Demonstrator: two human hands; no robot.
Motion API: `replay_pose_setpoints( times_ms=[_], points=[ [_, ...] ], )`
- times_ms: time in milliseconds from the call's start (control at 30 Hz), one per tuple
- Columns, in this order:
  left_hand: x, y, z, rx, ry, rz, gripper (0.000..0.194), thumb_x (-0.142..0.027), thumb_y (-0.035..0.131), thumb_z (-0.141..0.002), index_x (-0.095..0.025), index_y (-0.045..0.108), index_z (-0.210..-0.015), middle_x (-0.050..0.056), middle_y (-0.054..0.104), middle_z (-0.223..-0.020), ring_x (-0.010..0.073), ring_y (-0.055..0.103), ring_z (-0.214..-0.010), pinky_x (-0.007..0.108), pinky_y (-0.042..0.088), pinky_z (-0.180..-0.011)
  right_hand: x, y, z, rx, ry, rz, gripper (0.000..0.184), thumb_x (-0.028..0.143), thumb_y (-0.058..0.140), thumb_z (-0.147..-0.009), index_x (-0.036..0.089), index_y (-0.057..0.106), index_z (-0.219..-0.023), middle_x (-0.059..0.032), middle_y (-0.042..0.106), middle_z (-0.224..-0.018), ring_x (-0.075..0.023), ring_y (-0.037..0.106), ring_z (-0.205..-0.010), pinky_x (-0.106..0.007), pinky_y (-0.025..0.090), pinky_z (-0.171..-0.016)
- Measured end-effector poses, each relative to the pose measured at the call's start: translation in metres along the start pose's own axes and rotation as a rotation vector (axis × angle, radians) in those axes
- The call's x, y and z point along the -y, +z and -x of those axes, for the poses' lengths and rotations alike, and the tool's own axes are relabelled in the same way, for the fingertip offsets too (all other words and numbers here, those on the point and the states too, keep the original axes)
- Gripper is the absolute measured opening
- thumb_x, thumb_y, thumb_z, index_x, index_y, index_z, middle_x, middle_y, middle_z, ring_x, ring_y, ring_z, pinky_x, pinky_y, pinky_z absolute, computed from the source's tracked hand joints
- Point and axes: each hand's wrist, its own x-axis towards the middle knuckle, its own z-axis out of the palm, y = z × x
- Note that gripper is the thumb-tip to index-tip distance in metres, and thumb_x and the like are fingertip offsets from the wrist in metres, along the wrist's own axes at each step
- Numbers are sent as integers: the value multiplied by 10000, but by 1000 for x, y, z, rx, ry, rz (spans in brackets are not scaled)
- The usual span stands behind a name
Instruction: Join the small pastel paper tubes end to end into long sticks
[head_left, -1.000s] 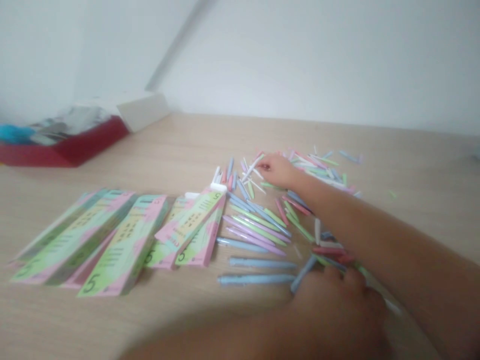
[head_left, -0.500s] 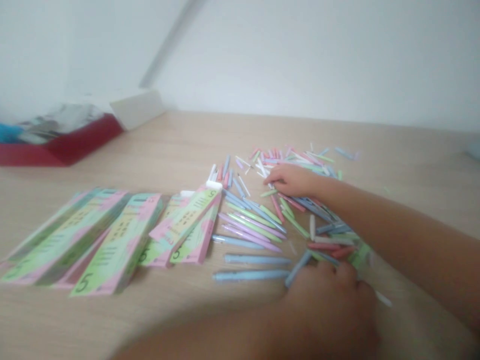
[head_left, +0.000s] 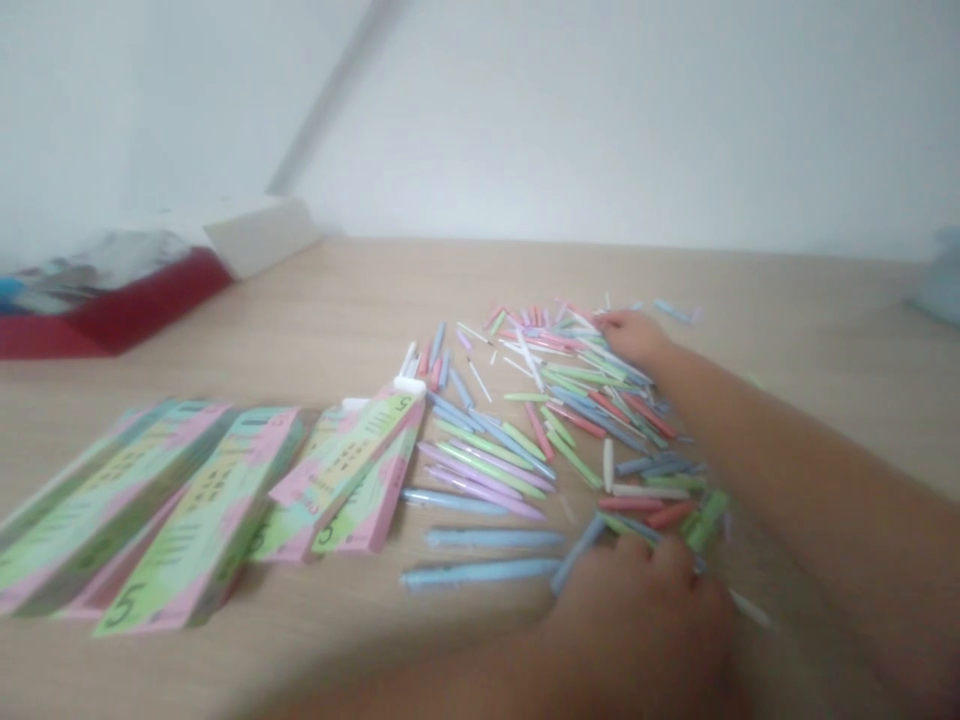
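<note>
A loose pile of thin pastel plastic sticks and pen barrels [head_left: 577,400] in pink, green, blue, lilac and white lies on the wooden table [head_left: 300,300]. My right hand [head_left: 634,335] reaches in from the right, its fingertips on the far side of the pile. Low in the view, my left hand [head_left: 637,625] curls over the near edge of the pile. A blue barrel [head_left: 576,552] slants out from under its fingers. Whether either hand grips a piece is hidden.
Left of the sticks lie several pink-and-green packets [head_left: 202,520] printed with a large 5. Several long blue barrels [head_left: 480,570] lie side by side near them. A red box [head_left: 112,310] with a white lid [head_left: 259,235] stands at the back left, against a white wall.
My right hand has moved right and farther along the pile. The whole view has shifted, so the table objects sit further left and tilted. My left hand stays at the near edge.
</note>
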Motion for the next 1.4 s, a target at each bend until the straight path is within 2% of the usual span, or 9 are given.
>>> replay_pose_setpoints(
  times_ms=[100,200,300,433,667,933,1167,1300,1400],
  points=[
    [1,3,-1,5,0,-7,336,-458,562,-982,-161,713,-1026,107,717,-1020,270,703,-831,369,533,-629,14,12,4,65,-88,-34,352,391,679,-1028,176,671,-1307,-106,671,-1356,-278,679,-1180,-507,583,-1000],
    [0,7,0,-14,-7,-3,338,-471,567,-983,-165,705,-1019,106,716,-1026,277,703,-826,371,536,-603,30,19,18,119,-165,-65,281,317,635,-1043,208,724,-1285,-98,726,-1343,-265,688,-1212,-494,538,-1080],
    [-1,7,1,-33,-35,-3,334,-476,573,-968,-170,705,-994,104,715,-1014,285,704,-838,387,562,-626,39,18,35,142,-207,-97,326,225,563,-1026,245,778,-1270,-59,770,-1331,-259,692,-1258,-431,495,-1137],
    [-2,4,2,-22,-56,4,306,-450,562,-965,-180,704,-989,84,715,-1010,286,706,-848,395,580,-630,41,8,55,180,-235,-157,355,225,568,-995,228,791,-1271,-58,789,-1297,-257,724,-1214,-419,513,-1115],
    [-3,0,4,-17,-56,4,285,-430,562,-962,-179,692,-994,92,715,-1051,289,699,-893,395,587,-666,28,-17,82,186,-188,-285,365,326,565,-1007,213,792,-1268,-80,788,-1294,-259,735,-1198,-436,528,-1111],
    [-4,-5,5,27,-96,35,286,-426,555,-981,-186,699,-1037,104,726,-1120,283,702,-953,388,582,-737,23,-36,123,203,-126,-310,321,328,605,-973,244,824,-1192,-56,835,-1149,-268,784,-1036,-418,610,-968],
    [-7,-3,6,40,-123,12,266,-409,547,-975,-203,695,-1054,82,716,-1102,291,696,-967,428,615,-769,55,-26,171,174,-181,-356,348,322,560,-1010,285,795,-1263,-31,793,-1283,-269,738,-1187,-438,555,-1089],
    [-8,-5,6,68,-157,9,271,-409,558,-962,-211,684,-1098,84,704,-1136,297,695,-1003,445,630,-800,73,-18,183,178,-208,-410,341,314,564,-1011,315,790,-1267,-1,798,-1271,-252,737,-1188,-425,564,-1077],
    [-9,-7,6,86,-164,16,281,-407,564,-956,-218,674,-1133,84,696,-1166,304,695,-1023,456,639,-801,72,-18,185,179,-191,-442,326,309,562,-1008,312,800,-1230,4,808,-1241,-243,752,-1155,-421,584,-1047]
  ],
)
